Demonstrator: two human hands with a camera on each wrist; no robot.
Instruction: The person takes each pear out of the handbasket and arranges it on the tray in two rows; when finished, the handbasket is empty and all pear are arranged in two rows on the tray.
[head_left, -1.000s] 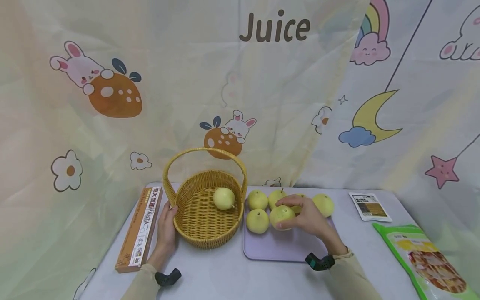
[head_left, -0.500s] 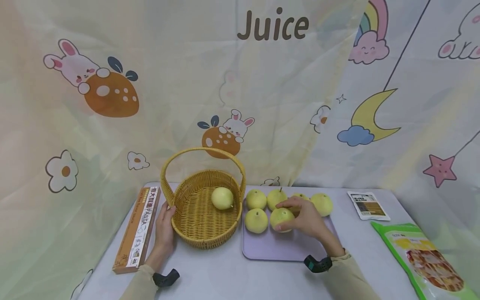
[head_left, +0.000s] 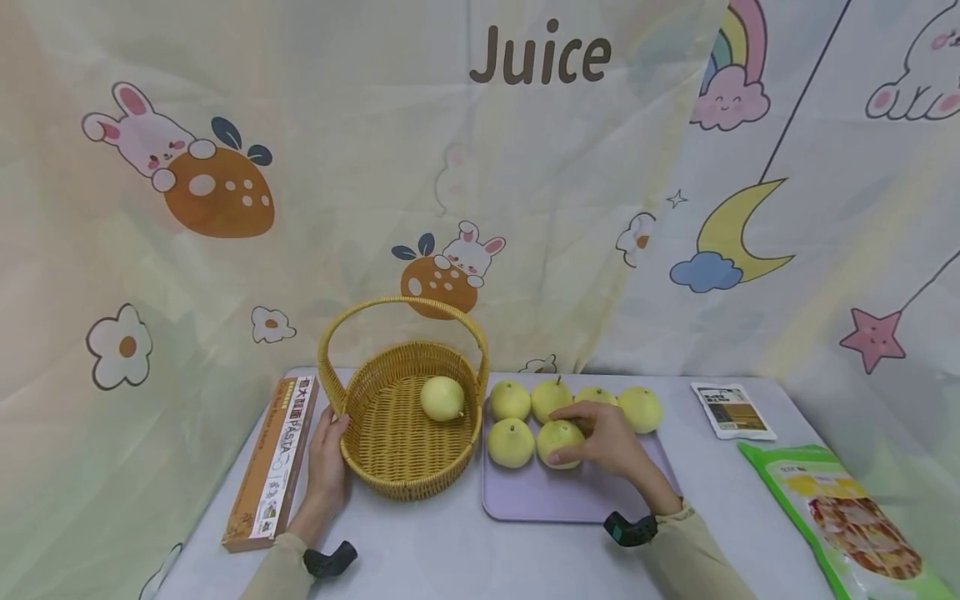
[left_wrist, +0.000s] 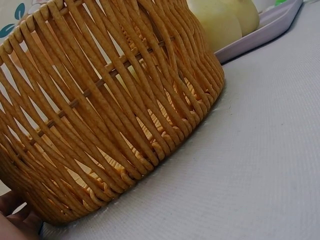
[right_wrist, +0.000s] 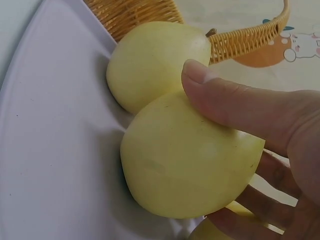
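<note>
My right hand holds a pale yellow-green pear between thumb and fingers at the front row of the lilac tray. In the right wrist view the thumb lies over this pear, close beside another pear. Several more pears stand behind and left of it. My left hand holds the left side of the woven basket, near the handle's base. One pear lies inside the basket. In the left wrist view the basket wall hides most of that hand's fingers.
A long pasta box lies left of the left hand. At the right are a small white packet and a green-edged food bag. A printed cloth hangs behind the white table.
The pear in my right hand has come down slightly, and the hand with it. My left hand stays at the basket. The head view has shifted a little.
</note>
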